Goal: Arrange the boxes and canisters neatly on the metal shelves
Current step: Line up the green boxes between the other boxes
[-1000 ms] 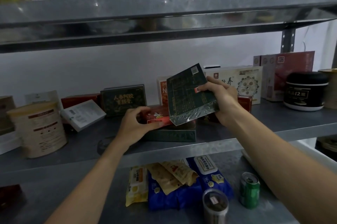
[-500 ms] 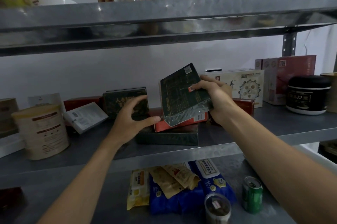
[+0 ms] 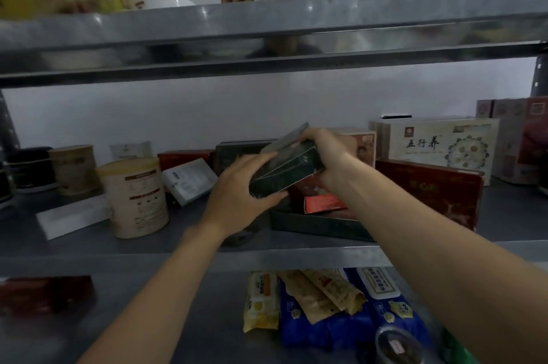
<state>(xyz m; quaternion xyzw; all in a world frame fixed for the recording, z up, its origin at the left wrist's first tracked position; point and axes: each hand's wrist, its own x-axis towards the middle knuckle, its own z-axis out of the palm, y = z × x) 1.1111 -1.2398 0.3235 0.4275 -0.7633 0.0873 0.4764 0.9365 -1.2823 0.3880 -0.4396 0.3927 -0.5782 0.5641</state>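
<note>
I hold a dark green box (image 3: pixel 286 169) in both hands above the middle metal shelf (image 3: pixel 207 257). My left hand (image 3: pixel 240 188) grips its lower left end, thumb underneath. Its upper right end is gripped by my right hand (image 3: pixel 329 153). Below it a small red box (image 3: pixel 321 200) lies on a flat dark green box (image 3: pixel 317 224). A cream canister (image 3: pixel 135 196) stands to the left, with a second canister (image 3: pixel 75 169) behind it. A dark red box (image 3: pixel 430 191) leans to the right, in front of a white box with Chinese characters (image 3: pixel 439 144).
A white flat box (image 3: pixel 71 216) and a tilted white box (image 3: pixel 189 179) lie left of the hands. Bottles and tins stand on the top shelf (image 3: pixel 267 28). The lower shelf holds snack packets (image 3: pixel 320 301), blue packs and a round lidded tub (image 3: pixel 396 344).
My left hand rose from the small red box and took hold of the dark green box. The box tipped from upright to nearly flat. The camera view shifted to the left.
</note>
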